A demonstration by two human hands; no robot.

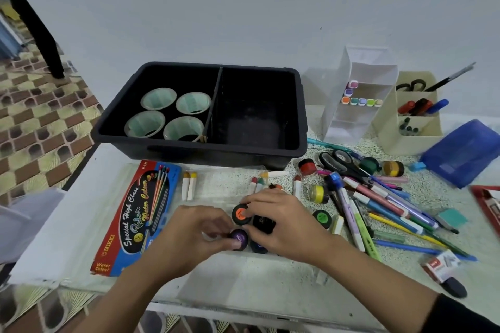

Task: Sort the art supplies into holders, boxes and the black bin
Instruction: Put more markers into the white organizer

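I see the black bin (pixel 203 155) well beyond the fingers; left hand (pixel 194 230) pinches the purple pot (pixel 239 238) at its fingertips; right hand (pixel 281 227) arches over the orange pot (pixel 240 214) and the half-hidden black pot (pixel 263 223); I can't tell its grip, perhaps only touching.

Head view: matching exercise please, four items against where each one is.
Items:
1. paper cups
2. purple-lidded pot
3. orange-lidded pot
4. red marker

Places:
A. at the fingertips of the right hand
B. left compartment of the black bin
C. in the beige holder
D. pinched by the left hand

Pairs: 1-B, 2-D, 3-A, 4-C
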